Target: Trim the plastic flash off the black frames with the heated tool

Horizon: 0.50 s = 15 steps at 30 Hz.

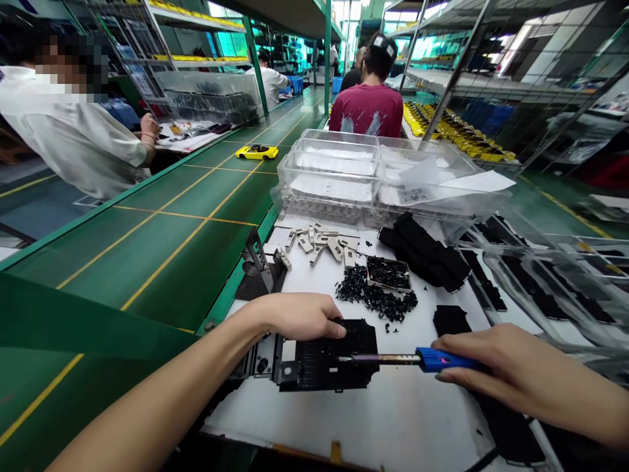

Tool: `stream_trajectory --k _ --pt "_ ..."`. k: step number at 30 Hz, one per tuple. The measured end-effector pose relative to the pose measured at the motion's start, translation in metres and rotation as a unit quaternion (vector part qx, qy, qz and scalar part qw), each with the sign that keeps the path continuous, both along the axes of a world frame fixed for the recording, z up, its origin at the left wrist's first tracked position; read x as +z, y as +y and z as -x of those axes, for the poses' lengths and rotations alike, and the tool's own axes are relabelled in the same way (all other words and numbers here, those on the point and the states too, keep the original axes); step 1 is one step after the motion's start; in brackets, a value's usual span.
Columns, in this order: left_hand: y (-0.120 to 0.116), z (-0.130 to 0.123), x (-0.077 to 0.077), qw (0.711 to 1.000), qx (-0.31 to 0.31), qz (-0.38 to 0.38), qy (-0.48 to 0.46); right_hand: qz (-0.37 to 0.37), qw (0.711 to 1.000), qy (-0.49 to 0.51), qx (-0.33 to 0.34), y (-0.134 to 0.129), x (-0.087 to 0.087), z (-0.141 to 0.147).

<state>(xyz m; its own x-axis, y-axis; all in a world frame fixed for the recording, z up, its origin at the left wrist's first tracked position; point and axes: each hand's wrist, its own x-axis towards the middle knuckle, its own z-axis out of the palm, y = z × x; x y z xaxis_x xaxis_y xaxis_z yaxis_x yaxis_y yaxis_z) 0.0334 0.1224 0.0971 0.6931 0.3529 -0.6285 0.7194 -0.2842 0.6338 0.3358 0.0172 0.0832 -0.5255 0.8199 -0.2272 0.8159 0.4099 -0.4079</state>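
Taking the plate [319, 367] as my clock centre, I have it low in the middle of the head view, above the white table [403, 419], its left end against a dark fixture [253, 360]. My left hand [302, 316] comes in at 11 o'clock, thumb laid on the plate's face; the other fingers are curled and partly hidden, so I can't tell whether they clamp it. At 3 o'clock my right hand [511, 367] has its fingers clamped on the blue handle of the iron [425, 360]. The iron's tip points to 9 o'clock, over the plate; I can't tell if it touches.

Black bits [351, 285] are heaped at 1 o'clock, with a full box [388, 274] among them. I see grey parts [335, 248] scattered at 12, a metal stand [260, 265] at 11, and black strips [425, 252] between 1 and 2. Farther out, a clear tray [327, 205] sits between 12 and 1, and a yellow car [256, 152] rides the green belt [206, 262] between 11 and 12.
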Motion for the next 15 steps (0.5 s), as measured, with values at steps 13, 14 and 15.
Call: stream_trajectory --k 13,14,15 --pt "-0.0034 0.001 0.0025 1.0 0.004 -0.016 -0.009 0.09 0.994 -0.052 -0.015 0.0045 -0.0001 0.0123" --pt "-0.0037 0.0011 0.0026 1.0 0.004 -0.017 -0.011 0.096 0.994 -0.057 -0.02 0.004 -0.0005 0.0128" --pt "-0.0041 0.0013 0.0027 1.0 0.003 -0.019 -0.011 0.103 0.992 -0.063 -0.025 0.0033 -0.0008 0.0133"
